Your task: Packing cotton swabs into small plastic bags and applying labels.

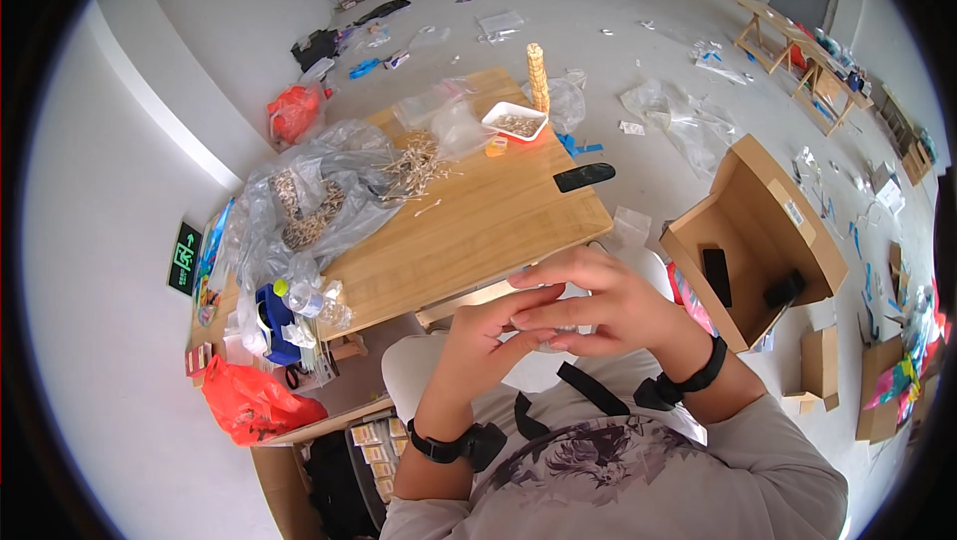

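The grey floor (598,1) takes up most of the view, littered with clear wrappers and scraps toward twelve and two o'clock; on it, at three o'clock, stands an open cardboard box (758,241), tipped so its mouth faces the person, with two dark items lying inside. The wooden table (478,221) sits at the centre, its long axis running from about eight o'clock up to one o'clock; a heap of crumpled clear plastic bags (309,191) lies at its ten o'clock side beside a scatter of small pale wooden sticks (414,166), probably spread out so they are easy to pick; a white tray (515,121) of small pieces and a tall stacked wooden tower (538,76) stand near the far edge at twelve o'clock; a black flat bar (583,177) lies at the table's right edge, its length pointing roughly toward three o'clock. A red bag (254,402) lies at seven o'clock.

Below the table's near edge, the left hand (478,336) and right hand (598,306) meet, each with a black wrist strap; the fingers curl together around a small pale thing (543,329), held close, seemingly for fine fingertip work; it is mostly hidden, so I cannot tell its long axis or which way it points.
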The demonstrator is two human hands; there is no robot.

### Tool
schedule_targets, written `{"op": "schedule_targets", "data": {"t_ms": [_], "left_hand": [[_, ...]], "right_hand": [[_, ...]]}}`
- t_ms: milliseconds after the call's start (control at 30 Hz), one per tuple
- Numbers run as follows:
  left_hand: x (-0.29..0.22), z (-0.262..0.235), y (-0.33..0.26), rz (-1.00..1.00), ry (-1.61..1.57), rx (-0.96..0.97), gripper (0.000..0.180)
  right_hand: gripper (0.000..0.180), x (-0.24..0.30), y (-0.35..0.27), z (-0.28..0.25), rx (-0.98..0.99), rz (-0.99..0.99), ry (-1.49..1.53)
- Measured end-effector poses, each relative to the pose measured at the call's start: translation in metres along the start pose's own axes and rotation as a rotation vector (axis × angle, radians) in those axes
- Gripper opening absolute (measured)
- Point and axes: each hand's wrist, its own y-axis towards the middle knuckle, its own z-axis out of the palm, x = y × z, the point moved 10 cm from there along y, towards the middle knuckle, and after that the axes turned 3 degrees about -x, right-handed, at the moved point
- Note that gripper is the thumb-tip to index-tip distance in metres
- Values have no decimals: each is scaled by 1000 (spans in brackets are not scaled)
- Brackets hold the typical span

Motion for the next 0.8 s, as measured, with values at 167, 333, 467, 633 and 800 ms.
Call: {"op": "schedule_targets", "data": {"t_ms": [167, 333, 467, 633, 800], "left_hand": [[3, 0, -1, 29, 51, 11, 42], [-3, 1, -1, 49, 2, 18, 46], [-8, 0, 1, 37, -20, -19, 46], [-7, -1, 0, 38, -88, -33, 46], [8, 4, 2, -2, -331, -78, 39]], "right_hand": [[31, -4, -3, -1, -20, 20, 104], [33, -6, -4, -2, -33, 75, 156], [33, -8, -2, -2, -25, 123, 153], [33, -7, 0, -4, -13, 89, 95], [34, -8, -2, -9, -57, 65, 60]]}}
